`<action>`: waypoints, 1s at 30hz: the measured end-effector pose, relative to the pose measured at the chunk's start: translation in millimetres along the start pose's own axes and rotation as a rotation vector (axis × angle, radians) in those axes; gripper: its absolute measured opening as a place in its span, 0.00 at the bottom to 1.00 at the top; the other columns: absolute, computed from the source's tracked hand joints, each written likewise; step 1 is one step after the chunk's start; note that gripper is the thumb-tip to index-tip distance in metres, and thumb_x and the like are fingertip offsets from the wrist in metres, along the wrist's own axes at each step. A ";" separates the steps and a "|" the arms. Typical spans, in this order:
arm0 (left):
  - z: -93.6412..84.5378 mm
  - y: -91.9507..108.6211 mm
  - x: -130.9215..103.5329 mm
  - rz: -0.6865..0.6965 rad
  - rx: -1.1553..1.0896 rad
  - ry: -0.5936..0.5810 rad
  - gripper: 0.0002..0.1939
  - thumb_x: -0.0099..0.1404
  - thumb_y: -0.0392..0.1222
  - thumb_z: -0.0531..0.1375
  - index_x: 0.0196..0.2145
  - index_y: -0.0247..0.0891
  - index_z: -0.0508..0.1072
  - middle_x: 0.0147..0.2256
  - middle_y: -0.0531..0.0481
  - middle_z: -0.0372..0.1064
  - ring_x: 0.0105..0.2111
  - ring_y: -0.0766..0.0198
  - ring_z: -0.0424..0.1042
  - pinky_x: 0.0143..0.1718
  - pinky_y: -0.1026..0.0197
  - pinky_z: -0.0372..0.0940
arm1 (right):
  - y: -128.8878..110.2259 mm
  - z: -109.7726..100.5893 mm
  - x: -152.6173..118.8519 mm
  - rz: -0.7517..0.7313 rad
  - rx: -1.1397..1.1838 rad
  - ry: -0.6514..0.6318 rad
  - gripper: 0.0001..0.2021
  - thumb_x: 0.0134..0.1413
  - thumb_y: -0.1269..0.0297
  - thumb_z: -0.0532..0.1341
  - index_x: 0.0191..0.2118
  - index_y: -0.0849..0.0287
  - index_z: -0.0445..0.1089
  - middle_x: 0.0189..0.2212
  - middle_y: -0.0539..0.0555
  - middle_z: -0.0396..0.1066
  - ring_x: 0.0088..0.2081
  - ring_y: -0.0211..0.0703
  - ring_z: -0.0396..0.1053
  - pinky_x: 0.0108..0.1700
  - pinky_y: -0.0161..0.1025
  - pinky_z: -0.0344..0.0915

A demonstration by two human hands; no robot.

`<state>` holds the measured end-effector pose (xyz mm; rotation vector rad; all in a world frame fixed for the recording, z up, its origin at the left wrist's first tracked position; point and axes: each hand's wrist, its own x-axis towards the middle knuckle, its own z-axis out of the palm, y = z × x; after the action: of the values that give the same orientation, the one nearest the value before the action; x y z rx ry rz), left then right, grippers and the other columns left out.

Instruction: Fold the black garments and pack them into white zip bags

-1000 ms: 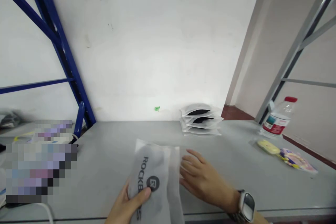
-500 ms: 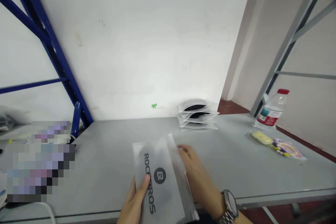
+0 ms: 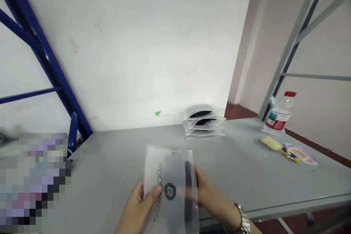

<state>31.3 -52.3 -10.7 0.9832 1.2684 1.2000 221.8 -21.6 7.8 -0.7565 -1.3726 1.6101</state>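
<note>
A frosted pouch (image 3: 175, 161) with dark lettering and a round logo is held upright over the table's near edge. Something dark shows through its right side. My left hand (image 3: 142, 201) grips the left edge, thumb on the front and fingers behind. At the right edge is my right hand (image 3: 207, 190), its fingers bent round that side and partly hidden or blurred by the pouch; a metal watch (image 3: 241, 217) is on that wrist. Further back, a stack of similar pouches (image 3: 204, 122) with dark contents lies by the wall.
On the right of the grey table (image 3: 233, 161) stand a red-capped bottle (image 3: 279, 113), a yellow object (image 3: 271, 143) and a colourful flat item (image 3: 298, 153). A blue frame (image 3: 55, 65) rises at left, beside a pixelated area. A grey metal frame (image 3: 296, 40) is at right.
The pouch has turned to face me more squarely, and its right side now lies flatter with the dark item showing. My right hand has moved down to its right edge. The view has shifted slightly.
</note>
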 end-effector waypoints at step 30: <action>40.3 16.7 88.0 0.339 0.758 -0.291 0.26 0.62 0.53 0.52 0.54 0.38 0.65 0.55 0.41 0.63 0.54 0.54 0.64 0.55 0.51 0.57 | 59.3 -49.0 -30.2 -0.078 -0.121 0.754 0.21 0.41 0.50 0.66 0.39 0.57 0.66 0.34 0.52 0.72 0.39 0.47 0.68 0.40 0.38 0.66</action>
<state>62.7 40.6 -4.6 1.9118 1.3718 0.7617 264.4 -27.7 -62.8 -1.2086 -0.9265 1.0124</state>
